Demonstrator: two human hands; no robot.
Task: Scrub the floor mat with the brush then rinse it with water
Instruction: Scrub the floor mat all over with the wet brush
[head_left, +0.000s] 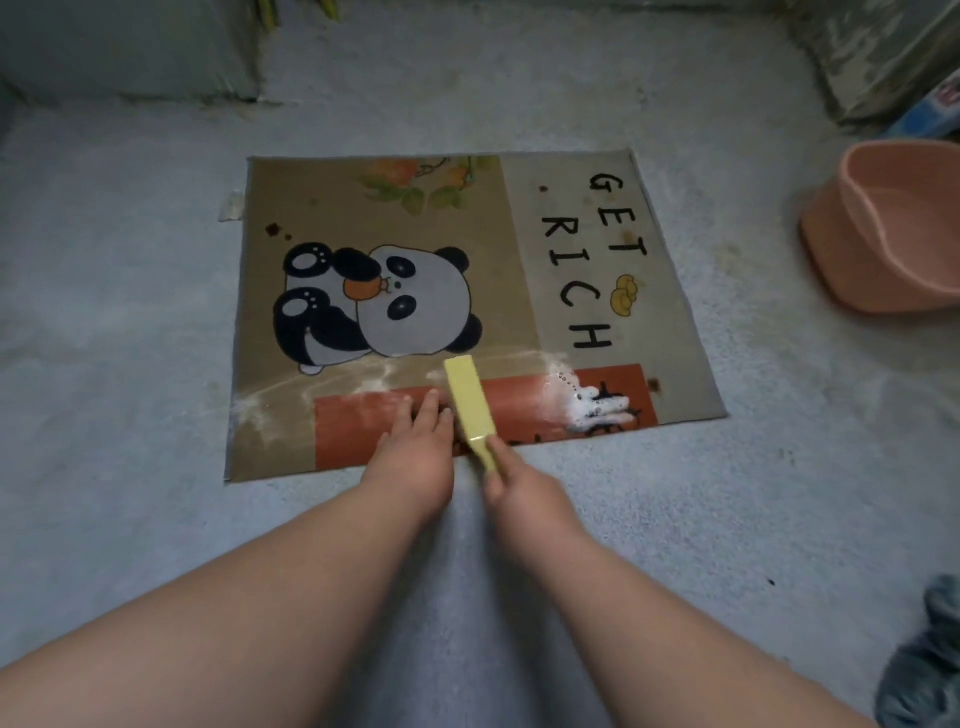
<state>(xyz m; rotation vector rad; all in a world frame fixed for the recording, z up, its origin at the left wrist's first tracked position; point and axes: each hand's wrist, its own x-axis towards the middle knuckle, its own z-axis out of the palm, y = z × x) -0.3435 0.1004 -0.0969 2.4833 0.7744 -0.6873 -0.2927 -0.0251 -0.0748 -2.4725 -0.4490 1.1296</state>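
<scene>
At the far left we see a grey concrete ledge (130, 47) rising from the rough grey floor (130, 338). The floor mat (363, 218) lies flat on that floor near the middle of the view. It is tan, with a panda (395, 301) printed on its left half, and a few dark spots mark its surface. Thin white suds streak across it just below the panda.

The left hand (415, 447) rests on the orange band along the mat's near edge. Its fingers are straight and spread, pressed flat to the fabric, and it holds nothing. Just beside it, touching its fingers, is the yellow brush (470, 405). The long flat back faces up and the head points away from us, lying on the mat; we cannot see the bristles beneath. The right hand (519, 493) has its fingers curled round the narrow handle at the mat's near edge, a closed grip.

Further right, a clump of white foam (597, 408) sits on the orange band, below the black words GET RICH. Off the mat, well apart to the right, a pink basin (831, 249) stands tilted on the floor. What it holds, if anything, we cannot tell. Behind it a blue packet (930, 114) leans at the frame's edge, and a grey cloth (924, 665) lies in the near right corner.
</scene>
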